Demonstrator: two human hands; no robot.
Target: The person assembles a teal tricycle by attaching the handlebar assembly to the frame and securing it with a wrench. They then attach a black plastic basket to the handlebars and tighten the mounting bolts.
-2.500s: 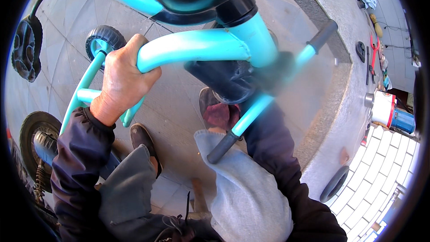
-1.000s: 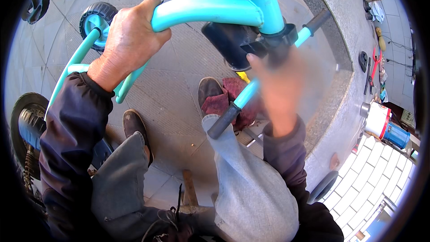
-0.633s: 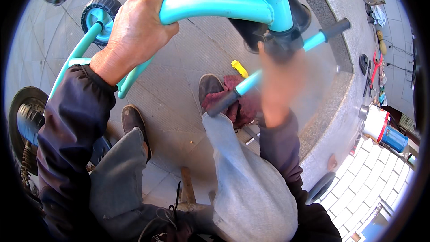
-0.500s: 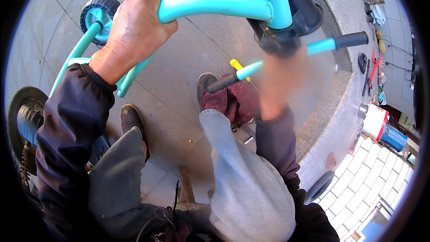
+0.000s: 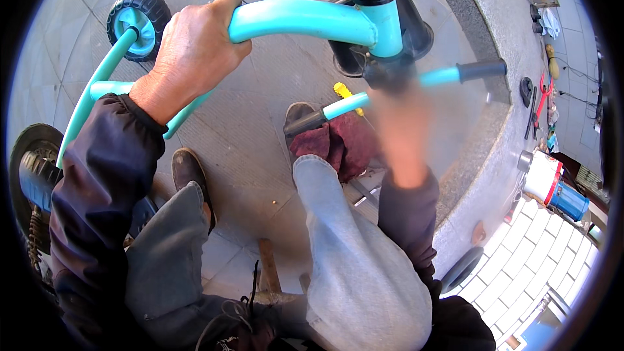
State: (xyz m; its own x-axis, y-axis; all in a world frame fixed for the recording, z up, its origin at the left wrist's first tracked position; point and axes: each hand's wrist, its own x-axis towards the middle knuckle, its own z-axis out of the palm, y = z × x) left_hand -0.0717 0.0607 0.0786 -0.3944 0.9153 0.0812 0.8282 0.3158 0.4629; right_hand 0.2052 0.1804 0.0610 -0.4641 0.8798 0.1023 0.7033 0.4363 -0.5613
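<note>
My left hand (image 5: 195, 55) is wrapped round the thick turquoise frame tube (image 5: 299, 19) of a child's tricycle. The tube meets an upright head tube (image 5: 389, 29) with black plastic parts above it. Just below that joint my right hand (image 5: 402, 120) is smeared by motion at the middle of the turquoise handlebar (image 5: 442, 77). Its fingers cannot be made out, nor whether they hold anything. Black grips cap both ends of the bar. At the far left, a chunky black rear wheel (image 5: 138, 26) with a turquoise hub sits on the frame.
By my right shoe lie a dark red cloth (image 5: 351, 146) and a yellow-handled tool (image 5: 343, 91), partly behind the handlebar. A stone ledge (image 5: 484, 162) curves along the right, with red-handled pliers (image 5: 542, 101) and a white and blue container (image 5: 556, 188) beyond. Another wheel (image 5: 36, 182) stands at left.
The tricycle's front end and handlebar have shifted left, and the bar's right end sits a little lower. My left hand keeps its hold on the tube. My right hand is blurred in both frames.
</note>
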